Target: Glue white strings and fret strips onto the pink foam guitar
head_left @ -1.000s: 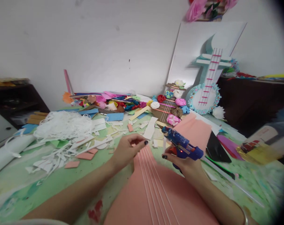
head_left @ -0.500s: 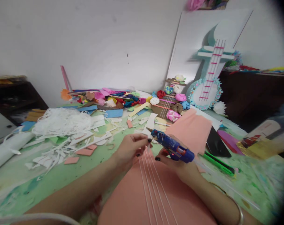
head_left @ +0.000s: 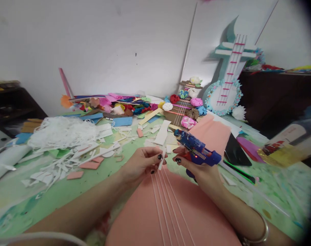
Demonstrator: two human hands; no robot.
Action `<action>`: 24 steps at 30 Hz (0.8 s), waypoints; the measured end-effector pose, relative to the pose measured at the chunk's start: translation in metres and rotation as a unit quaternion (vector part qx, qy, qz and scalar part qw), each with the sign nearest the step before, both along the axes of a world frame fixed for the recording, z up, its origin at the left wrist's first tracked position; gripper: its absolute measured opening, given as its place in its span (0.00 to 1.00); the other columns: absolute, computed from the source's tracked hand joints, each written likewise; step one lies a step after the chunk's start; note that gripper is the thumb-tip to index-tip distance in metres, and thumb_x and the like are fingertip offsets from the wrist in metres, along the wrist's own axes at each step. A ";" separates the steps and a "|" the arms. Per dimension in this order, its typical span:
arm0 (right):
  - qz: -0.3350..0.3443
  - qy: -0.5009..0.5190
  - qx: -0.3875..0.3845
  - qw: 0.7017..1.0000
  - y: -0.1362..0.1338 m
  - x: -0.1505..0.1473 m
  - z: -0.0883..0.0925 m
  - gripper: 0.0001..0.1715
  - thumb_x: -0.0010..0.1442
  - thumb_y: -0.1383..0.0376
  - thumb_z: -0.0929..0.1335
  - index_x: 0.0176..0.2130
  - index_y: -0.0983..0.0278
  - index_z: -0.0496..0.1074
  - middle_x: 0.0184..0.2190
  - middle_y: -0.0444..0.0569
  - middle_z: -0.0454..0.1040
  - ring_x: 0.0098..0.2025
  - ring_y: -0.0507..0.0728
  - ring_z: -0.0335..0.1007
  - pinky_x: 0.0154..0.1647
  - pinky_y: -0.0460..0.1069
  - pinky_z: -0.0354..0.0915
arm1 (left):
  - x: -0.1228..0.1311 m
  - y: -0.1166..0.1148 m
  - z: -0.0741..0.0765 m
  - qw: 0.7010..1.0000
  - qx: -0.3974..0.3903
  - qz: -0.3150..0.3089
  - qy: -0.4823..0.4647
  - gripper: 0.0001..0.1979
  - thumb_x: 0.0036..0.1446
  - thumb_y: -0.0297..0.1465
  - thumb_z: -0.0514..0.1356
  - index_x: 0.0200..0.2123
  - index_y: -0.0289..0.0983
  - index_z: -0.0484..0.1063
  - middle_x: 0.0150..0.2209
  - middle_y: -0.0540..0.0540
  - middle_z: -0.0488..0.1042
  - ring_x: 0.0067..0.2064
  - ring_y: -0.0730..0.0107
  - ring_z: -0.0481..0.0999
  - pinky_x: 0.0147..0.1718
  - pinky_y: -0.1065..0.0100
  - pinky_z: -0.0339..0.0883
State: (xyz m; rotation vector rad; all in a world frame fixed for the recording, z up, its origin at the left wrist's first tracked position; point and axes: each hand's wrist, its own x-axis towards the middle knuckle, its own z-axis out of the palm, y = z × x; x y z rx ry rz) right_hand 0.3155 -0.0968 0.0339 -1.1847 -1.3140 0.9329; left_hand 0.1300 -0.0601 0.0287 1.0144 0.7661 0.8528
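A small white strip [head_left: 162, 159] is pinched between the thumb and fingers of my left hand [head_left: 146, 161], held over the narrow end of a pink body shaped like a stringed instrument [head_left: 140, 215]. Several white strings [head_left: 168, 205] run along that pink surface toward me. My right hand [head_left: 200, 171] is wrapped around a blue glue gun [head_left: 196, 147] with a small red light showing; its nozzle points up and left, apart from the strip. A clear glue stick [head_left: 255, 191] trails from the gun's rear.
White string lies heaped [head_left: 65, 133] at left beside paper scraps [head_left: 53, 171]. Paper flowers [head_left: 119, 106] line the wall. A small decorated brown instrument [head_left: 179, 111] and a teal one [head_left: 224, 95] stand behind. At right are a black phone [head_left: 236, 152] and a green cutter [head_left: 240, 171].
The glue gun has moved right, away from my left fingers, and tilts a little differently. The white strip in my left hand now shows more fully. The view has shifted slightly.
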 end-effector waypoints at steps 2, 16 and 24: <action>0.010 0.002 0.006 1.000 -0.002 -0.001 0.003 0.11 0.48 0.60 0.73 0.32 0.62 0.74 0.29 0.47 0.76 0.32 0.56 0.72 0.32 0.50 0.69 | 0.005 -0.004 -0.001 1.000 0.009 0.006 0.005 0.16 0.42 0.39 0.71 0.28 0.32 0.75 0.23 0.50 0.71 0.20 0.82 0.64 0.19 0.77 0.55; -0.023 -0.054 0.044 0.997 -0.005 -0.010 0.003 0.11 0.45 0.64 0.74 0.29 0.60 0.68 0.26 0.43 0.76 0.28 0.55 0.73 0.30 0.48 0.69 | 0.022 -0.021 -0.006 0.981 0.141 0.106 0.075 0.15 0.46 0.38 0.68 0.26 0.33 0.69 0.18 0.51 0.69 0.19 0.75 0.69 0.19 0.73 0.66; -0.019 -0.113 0.055 0.992 -0.007 -0.005 0.007 0.08 0.49 0.64 0.71 0.27 0.60 0.66 0.24 0.41 0.72 0.26 0.53 0.68 0.27 0.47 0.64 | 0.021 -0.019 -0.006 0.986 0.122 0.096 0.068 0.15 0.45 0.38 0.68 0.27 0.33 0.70 0.18 0.50 0.71 0.20 0.75 0.70 0.20 0.72 0.66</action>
